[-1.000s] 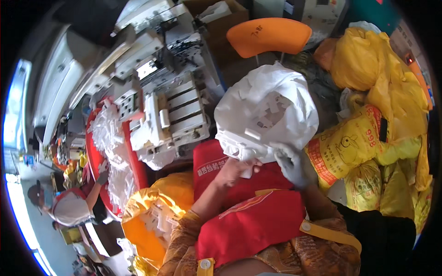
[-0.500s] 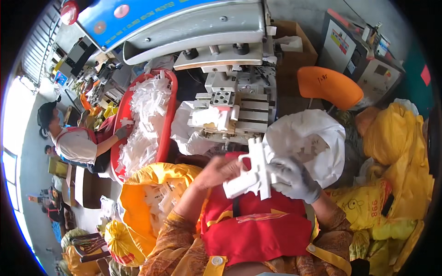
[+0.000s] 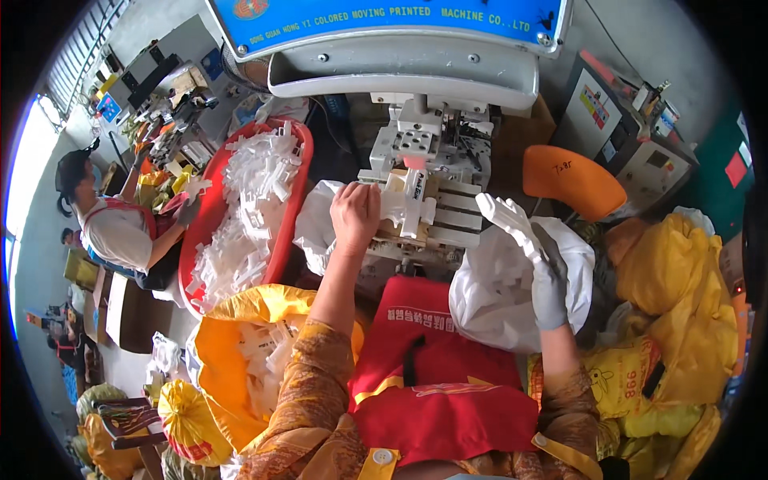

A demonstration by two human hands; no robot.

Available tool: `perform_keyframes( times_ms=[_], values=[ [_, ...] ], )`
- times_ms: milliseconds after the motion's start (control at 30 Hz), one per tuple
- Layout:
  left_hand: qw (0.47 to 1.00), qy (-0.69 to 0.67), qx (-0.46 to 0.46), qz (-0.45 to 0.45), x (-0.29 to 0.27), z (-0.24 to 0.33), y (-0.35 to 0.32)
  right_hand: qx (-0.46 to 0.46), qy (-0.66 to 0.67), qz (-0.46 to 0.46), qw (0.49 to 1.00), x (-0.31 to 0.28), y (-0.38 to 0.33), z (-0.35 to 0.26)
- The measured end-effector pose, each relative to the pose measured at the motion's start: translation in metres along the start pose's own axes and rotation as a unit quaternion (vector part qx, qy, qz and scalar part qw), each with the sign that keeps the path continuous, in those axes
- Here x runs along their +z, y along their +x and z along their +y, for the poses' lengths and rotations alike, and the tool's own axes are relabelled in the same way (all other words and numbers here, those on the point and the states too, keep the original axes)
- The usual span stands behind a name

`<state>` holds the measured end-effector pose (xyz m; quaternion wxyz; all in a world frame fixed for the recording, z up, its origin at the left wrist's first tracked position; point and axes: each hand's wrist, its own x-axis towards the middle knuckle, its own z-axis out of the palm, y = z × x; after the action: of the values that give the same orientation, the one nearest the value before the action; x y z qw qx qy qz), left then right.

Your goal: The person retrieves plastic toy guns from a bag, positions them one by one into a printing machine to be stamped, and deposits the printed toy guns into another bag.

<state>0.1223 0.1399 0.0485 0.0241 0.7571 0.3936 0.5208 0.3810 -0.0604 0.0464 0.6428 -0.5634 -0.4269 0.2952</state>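
Observation:
My left hand (image 3: 354,216), bare, rests on a white plastic part (image 3: 410,204) seated on the fixture of the pad printing machine (image 3: 416,152) straight ahead. My right hand (image 3: 549,276), in a grey glove, holds up another white plastic part (image 3: 510,220) to the right of the fixture, above an open white sack (image 3: 512,308). A red apron (image 3: 436,376) covers my lap below both arms.
A red tub (image 3: 200,232) heaped with white parts stands at my left. A yellow bag (image 3: 232,352) with more white parts sits below it. An orange chair (image 3: 572,180) and yellow sacks (image 3: 680,320) are on the right. Another person (image 3: 112,224) works at far left.
My view has swung from the white sack to the machine. My left hand moved up onto the fixture with a part; my right hand lifted another part beside it.

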Motion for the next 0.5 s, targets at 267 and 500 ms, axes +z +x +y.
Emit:
perform_keyframes(
  times_ms=[267, 500],
  values=[
    [0.971, -0.028, -0.233, 0.046, -0.096, -0.032, -0.050, -0.260, -0.189, -0.065, 0.945, 0.087, 0.055, -0.006],
    [0.924, 0.247, -0.285, 0.065, -0.257, -0.046, -0.156, -0.310, -0.390, -0.196, 0.844, 0.127, 0.079, 0.003]
  ],
)
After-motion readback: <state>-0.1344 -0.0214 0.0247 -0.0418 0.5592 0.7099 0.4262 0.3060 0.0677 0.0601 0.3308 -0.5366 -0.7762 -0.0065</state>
